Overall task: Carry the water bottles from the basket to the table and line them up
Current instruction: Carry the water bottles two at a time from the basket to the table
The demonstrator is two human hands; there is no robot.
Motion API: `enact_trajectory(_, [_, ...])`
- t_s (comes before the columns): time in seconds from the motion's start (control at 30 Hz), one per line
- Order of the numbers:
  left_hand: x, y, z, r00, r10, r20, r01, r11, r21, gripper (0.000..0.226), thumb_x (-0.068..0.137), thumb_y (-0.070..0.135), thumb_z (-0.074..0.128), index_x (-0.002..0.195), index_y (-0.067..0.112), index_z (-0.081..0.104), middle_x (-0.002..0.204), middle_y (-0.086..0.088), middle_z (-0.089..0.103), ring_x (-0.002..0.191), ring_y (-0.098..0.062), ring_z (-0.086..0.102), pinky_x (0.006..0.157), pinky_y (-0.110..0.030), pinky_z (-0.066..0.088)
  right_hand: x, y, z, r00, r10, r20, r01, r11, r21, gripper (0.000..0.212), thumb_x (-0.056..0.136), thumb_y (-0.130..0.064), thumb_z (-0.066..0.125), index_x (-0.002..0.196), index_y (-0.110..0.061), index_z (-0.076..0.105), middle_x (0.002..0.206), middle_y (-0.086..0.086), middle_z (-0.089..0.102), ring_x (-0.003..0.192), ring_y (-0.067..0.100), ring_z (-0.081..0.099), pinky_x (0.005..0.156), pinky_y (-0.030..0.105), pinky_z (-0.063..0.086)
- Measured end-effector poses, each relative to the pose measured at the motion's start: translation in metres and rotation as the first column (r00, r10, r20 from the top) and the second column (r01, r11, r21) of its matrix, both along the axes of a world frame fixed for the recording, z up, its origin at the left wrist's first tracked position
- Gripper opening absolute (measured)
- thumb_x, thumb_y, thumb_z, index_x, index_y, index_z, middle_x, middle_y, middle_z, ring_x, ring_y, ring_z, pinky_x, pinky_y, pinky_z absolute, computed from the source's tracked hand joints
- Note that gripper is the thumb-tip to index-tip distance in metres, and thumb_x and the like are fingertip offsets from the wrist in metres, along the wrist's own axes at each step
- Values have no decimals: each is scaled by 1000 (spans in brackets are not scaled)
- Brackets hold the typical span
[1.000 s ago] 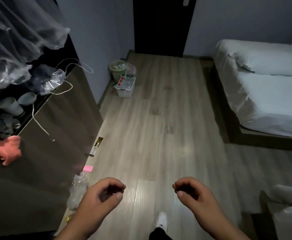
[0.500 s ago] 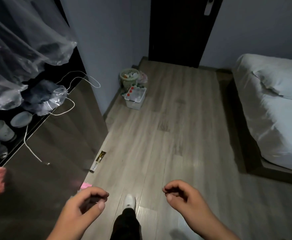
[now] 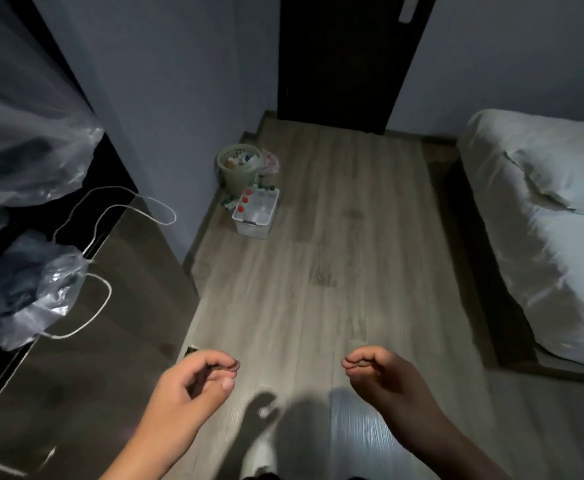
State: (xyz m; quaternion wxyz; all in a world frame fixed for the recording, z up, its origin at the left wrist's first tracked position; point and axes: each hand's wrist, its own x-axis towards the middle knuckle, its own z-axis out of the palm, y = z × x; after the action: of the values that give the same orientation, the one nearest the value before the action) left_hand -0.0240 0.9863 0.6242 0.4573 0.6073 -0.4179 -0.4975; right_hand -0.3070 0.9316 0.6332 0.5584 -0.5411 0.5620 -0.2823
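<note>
A clear plastic basket (image 3: 253,227) stands on the wooden floor by the left wall, far ahead of me. Several water bottles (image 3: 245,200) with red caps stand inside it, and a few green-capped ones at its far end. My left hand (image 3: 193,386) and my right hand (image 3: 377,375) hang in front of me at the bottom of the view, fingers loosely curled, holding nothing. Both hands are far from the basket. No table top for the bottles is plainly in view.
A green waste bin (image 3: 238,168) and a pink bag (image 3: 269,161) sit behind the basket. A dark door (image 3: 346,57) closes the far end. A bed (image 3: 553,216) with white sheets runs along the right. A dark cabinet (image 3: 86,341) with plastic bags stands left.
I have walked forward down the room; the basket, bin and door are nearer and larger. Both hands stay loosely curled and hold nothing.
</note>
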Motion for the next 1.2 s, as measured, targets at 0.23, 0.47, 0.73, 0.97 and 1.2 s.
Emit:
enact_trajectory(0.23, [-29,-118,4,990,-137,-33,137,991,-11,30,59,26,76,84,9,74,88,-21,71,78,-16,66,72,-16,51,-32,-82,5,993,-115,39,116,993,-17,32,87,2,65,85,-29,71,97,3,73,92,19,68,86,37,52])
enact_trajectory(0.47, [-61,-242,7,988,-151,29,153,987,-47,31,58,38,75,85,23,75,88,-22,69,80,-15,66,76,-22,53,-67,-211,-6,988,-136,75,140,988,-61,29,86,2,66,86,-27,71,96,5,72,92,25,67,85,41,53])
enact_trajectory(0.73, [-51,-339,19,997,46,66,-39,993,-112,31,59,37,76,87,21,76,88,-15,73,84,-18,70,81,-24,55,-66,-361,3,994,24,109,-12,994,-110,27,86,2,65,86,-25,70,93,2,71,85,17,65,77,33,51])
enact_trajectory(0.97, [-12,-389,11,971,235,43,-227,963,-144,19,65,1,82,81,9,76,82,-24,72,76,-14,71,76,-14,55,-8,-463,5,959,222,174,-201,971,-131,11,80,-9,69,85,-19,69,85,17,63,74,15,56,68,27,44])
enact_trajectory(1.2, [31,-506,-9,956,293,-13,-291,942,-166,25,67,3,72,89,14,76,83,-24,71,75,-18,66,72,-18,54,43,-585,-2,957,280,79,-270,956,-115,20,71,-31,68,89,-21,69,80,6,63,71,13,55,68,30,44])
